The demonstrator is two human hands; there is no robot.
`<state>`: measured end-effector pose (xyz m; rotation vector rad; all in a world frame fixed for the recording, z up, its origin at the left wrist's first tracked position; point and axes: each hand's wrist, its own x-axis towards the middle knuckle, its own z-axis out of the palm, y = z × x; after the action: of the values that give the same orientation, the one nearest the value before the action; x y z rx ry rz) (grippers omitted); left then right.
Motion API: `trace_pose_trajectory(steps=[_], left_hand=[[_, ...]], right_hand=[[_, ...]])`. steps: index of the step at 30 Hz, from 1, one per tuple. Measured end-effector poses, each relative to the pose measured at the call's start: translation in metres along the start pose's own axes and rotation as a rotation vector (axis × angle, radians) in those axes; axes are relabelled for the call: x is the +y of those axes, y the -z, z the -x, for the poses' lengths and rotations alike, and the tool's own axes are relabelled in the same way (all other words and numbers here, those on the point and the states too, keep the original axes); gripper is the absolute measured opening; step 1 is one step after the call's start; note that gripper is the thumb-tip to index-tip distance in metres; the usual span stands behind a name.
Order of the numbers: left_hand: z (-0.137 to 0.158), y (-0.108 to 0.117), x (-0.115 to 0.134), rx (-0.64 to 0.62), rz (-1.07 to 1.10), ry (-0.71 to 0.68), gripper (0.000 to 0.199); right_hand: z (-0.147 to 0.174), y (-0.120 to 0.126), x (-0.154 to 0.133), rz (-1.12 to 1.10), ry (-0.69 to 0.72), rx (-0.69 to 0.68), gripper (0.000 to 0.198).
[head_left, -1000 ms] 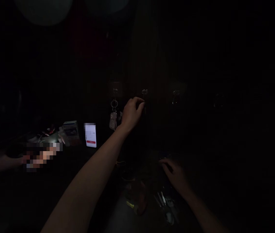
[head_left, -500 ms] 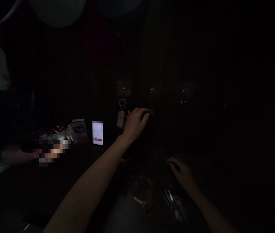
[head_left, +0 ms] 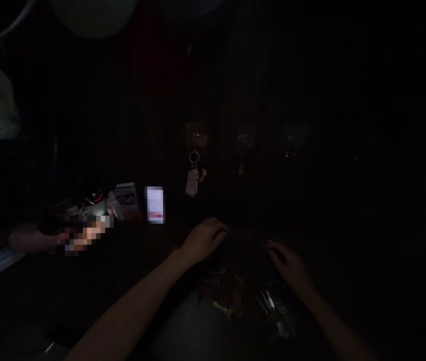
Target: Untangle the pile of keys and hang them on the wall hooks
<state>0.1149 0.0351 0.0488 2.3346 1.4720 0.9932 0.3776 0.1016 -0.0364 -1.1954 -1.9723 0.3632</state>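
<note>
The view is very dark. My left hand [head_left: 204, 239] is low over the table, fingers loosely bent and the thumb apart from them; I see nothing held. My right hand [head_left: 287, 260] is lower right, its thumb and forefinger meeting near a small glint I cannot make out. In front, a bunch of keys with a pale fob [head_left: 192, 181] hangs from the left wall hook [head_left: 196, 136]. A small dark item with a brassy part [head_left: 240, 167], perhaps a padlock or key, hangs from the middle hook [head_left: 242, 137].
A third hook [head_left: 291, 145] is further right. A lit phone [head_left: 155, 204] stands upright beside a small box [head_left: 126, 196]. At the left is another lit, blurred screen [head_left: 87, 235]. Nearer me lie a yellow-handled item [head_left: 223, 310] and several slim metal pieces [head_left: 269, 301].
My left hand has come down from the item on the middle hook to the tabletop, leaving it hanging. My right hand has stayed in much the same place; the view has shifted slightly.
</note>
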Motion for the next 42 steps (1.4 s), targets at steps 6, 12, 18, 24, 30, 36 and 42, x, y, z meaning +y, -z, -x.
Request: trace_pose_trajectory(steps=[6, 12, 18, 24, 30, 36, 42], left_hand=[[0.033, -0.011, -0.020, -0.067, -0.053, 0.013, 0.017], [0.055, -0.018, -0.028, -0.069, -0.052, 0.050, 0.019], [0.061, -0.023, -0.028, -0.047, -0.056, 0.068, 0.017], [0.060, -0.025, -0.030, -0.038, -0.106, 0.078, 0.018], [0.059, -0.026, -0.034, -0.025, -0.134, 0.121, 0.019], [0.059, -0.026, -0.039, 0.026, -0.174, 0.186, 0.021], [0.058, -0.024, -0.046, 0.060, -0.189, 0.235, 0.038]], right_hand=[[-0.001, 0.001, 0.000, 0.007, -0.015, -0.007, 0.028], [-0.001, -0.001, 0.001, -0.007, -0.011, 0.015, 0.027], [-0.002, 0.000, 0.007, -0.001, -0.012, 0.009, 0.027], [-0.004, 0.010, 0.004, 0.014, -0.061, -0.007, 0.027], [-0.005, 0.024, 0.006, 0.017, -0.117, 0.018, 0.027], [-0.006, 0.041, 0.006, -0.022, -0.222, 0.005, 0.028], [-0.003, 0.060, -0.006, -0.116, -0.265, -0.131, 0.028]])
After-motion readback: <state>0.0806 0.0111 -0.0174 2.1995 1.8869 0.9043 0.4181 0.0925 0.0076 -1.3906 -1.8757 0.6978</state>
